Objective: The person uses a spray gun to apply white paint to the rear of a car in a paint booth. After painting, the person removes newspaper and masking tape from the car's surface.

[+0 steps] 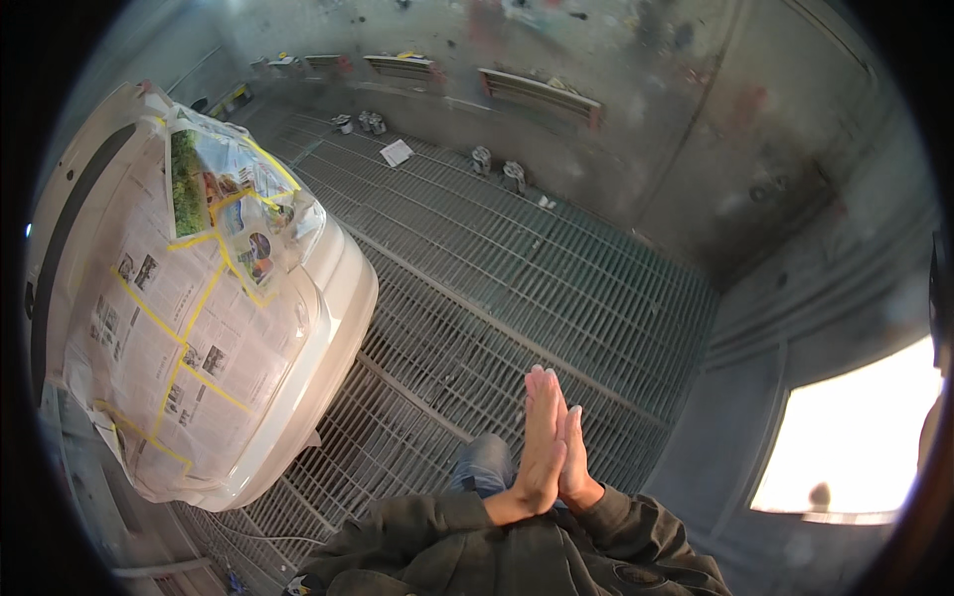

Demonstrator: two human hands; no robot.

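Note:
In front of my body, my left hand (540, 446) and my right hand (575, 456) are pressed palm to palm. Their fingers are stretched out straight and point up and away from me. Nothing shows between the palms. Off to the left stands the rear of a white car (346, 298), apart from both hands. Sheets of newspaper (243, 368) cover its back window and tailgate, joined by strips of yellow masking tape (204, 301). Colourful printed pages (253, 253) cover its far corner.
Metal floor grating (497, 268) runs beneath me and the car. Along the stained wall (636, 109) sit several cups (513, 177), a white sheet (397, 153) and narrow ledges (540, 94). A bright window (845, 437) is at the right. A thin hose (263, 537) lies at lower left.

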